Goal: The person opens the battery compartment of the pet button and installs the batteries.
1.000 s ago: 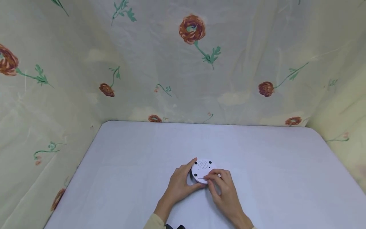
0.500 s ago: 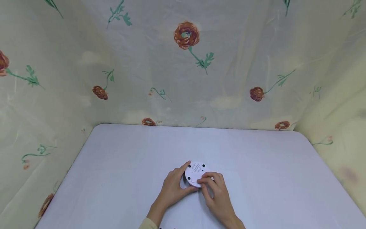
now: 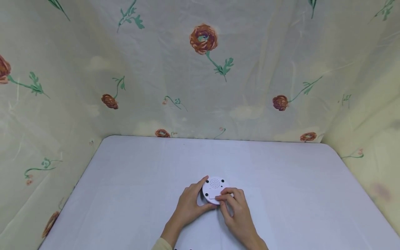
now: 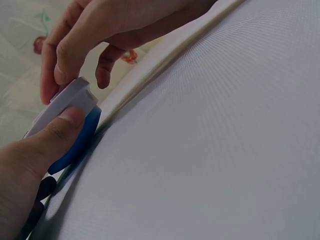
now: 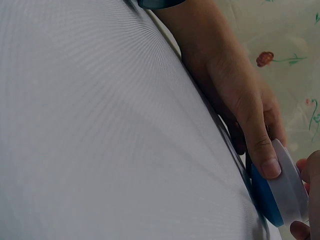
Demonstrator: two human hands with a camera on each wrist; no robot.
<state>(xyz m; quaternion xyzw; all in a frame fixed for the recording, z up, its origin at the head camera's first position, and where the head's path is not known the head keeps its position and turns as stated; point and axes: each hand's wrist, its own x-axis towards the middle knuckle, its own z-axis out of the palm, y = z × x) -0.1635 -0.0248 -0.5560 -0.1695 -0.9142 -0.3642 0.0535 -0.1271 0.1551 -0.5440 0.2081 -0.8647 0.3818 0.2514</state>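
Observation:
A round white device (image 3: 214, 191) with a patch of small speaker holes and black rubber feet is held back side up, over the table. Its underside is blue, as the left wrist view shows. My left hand (image 3: 189, 203) grips its rim from the left, forefinger at the far edge and thumb (image 4: 74, 117) along the near edge. Bent fingers of my right hand (image 3: 238, 213) touch the device's back at the right end of a seam like a battery cover (image 3: 213, 198). The right thumb (image 4: 103, 75) sits just off the near rim. These fingers hide the right part of the cover.
A white table (image 3: 140, 166) with rounded far corners lies beneath the hands. Behind it and on both sides hangs a pale curtain (image 3: 156, 62) printed with reddish flowers. A dark band (image 5: 160, 2) circles a wrist in the right wrist view.
Between one second and half a second ago the head view shifted slightly, moving the whole scene left and down in the picture. Both hands keep the same pose on the device.

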